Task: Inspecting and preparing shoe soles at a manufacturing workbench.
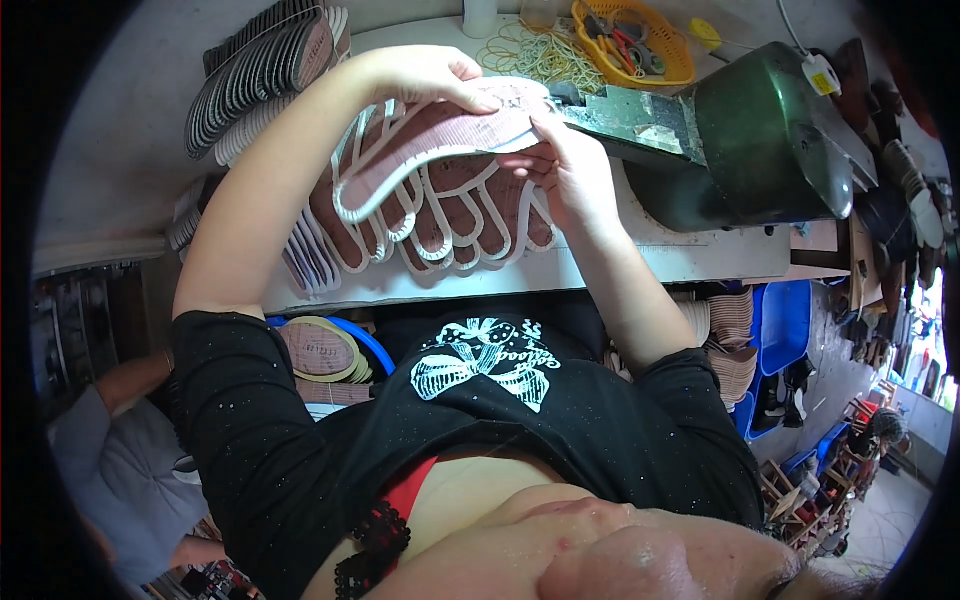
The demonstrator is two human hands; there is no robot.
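A shoe insole (440, 143) with a pinkish, ribbed face and a white wrapped edge is held up over the table in both hands. My left hand (435, 75) grips its far edge, the thumb lying on the pink face. My right hand (570, 165) pinches its right end, thumb near the edge and the other fingers curled below. That end is close to the narrow head of a green machine (625, 120); whether they touch is hard to tell. Beneath the insole lie several similar white-edged insoles (465, 215), overlapping on the table.
Stacked dark-edged insoles (265, 75) stand at the far left of the white table (700, 258). A yellow basket (680, 65) of tools and a heap of thin cord (540, 60) are at the back. Blue crates (785, 325) stand lower right. Another person (130, 470) is at the left.
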